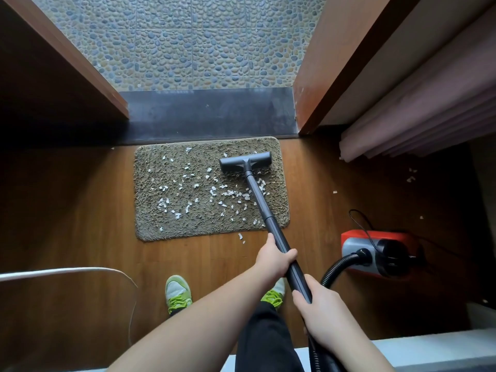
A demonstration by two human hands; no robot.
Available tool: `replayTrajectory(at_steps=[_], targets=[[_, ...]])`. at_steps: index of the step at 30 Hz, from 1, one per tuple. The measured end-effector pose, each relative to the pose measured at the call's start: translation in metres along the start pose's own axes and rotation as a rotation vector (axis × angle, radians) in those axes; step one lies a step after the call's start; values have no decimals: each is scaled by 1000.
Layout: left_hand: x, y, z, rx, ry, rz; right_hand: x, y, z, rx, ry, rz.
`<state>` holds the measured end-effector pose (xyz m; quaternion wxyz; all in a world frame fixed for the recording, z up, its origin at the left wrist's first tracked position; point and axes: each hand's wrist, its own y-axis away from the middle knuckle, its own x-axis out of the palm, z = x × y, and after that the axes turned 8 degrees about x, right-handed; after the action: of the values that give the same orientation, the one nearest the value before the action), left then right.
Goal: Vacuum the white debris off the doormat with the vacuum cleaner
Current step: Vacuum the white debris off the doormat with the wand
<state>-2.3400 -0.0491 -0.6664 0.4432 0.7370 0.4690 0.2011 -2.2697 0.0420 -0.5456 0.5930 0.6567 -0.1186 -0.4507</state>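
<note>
A shaggy brown doormat (pixel 166 216) lies on the wooden floor before a doorway. White debris (pixel 212 193) is scattered over most of it. The vacuum's dark floor head (pixel 245 161) rests on the mat's far right part. Its black wand (pixel 264 208) slants back toward me. My left hand (pixel 275 257) grips the wand further down, and my right hand (pixel 318 310) grips it nearer me, close to the hose. The red and grey vacuum body (pixel 381 253) sits on the floor to the right, joined by a ribbed black hose (pixel 338 268).
A dark threshold (pixel 209 114) and pebble-tiled floor (pixel 198 41) lie beyond the mat, between brown door frames. A pink curtain (pixel 418 122) hangs at right. Loose white bits (pixel 410 178) dot the floor at right and by the mat's near edge. My green shoes (pixel 178 294) stand below.
</note>
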Motion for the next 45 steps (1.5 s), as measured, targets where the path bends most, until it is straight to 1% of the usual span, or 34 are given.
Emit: replayTrajectory(at_steps=[8,16,31,38,42,45], targets=[[-23,-31,-28,40,38,-42,-13,-34,36,-37,10,-41],[-34,-40,-45,60,70,-41,-20,-46,54,-15,33,-50],[-19,-19,-25,23,131,20,-9,-21,35,10,90,-47],[-4,-13,-10,12,48,46,-5,-7,19,16,98,-44],[0,2,-8,-22,88,61,-1,0,10,22,107,-35],[5,7,0,-28,66,69,2,6,3,38,102,-12]])
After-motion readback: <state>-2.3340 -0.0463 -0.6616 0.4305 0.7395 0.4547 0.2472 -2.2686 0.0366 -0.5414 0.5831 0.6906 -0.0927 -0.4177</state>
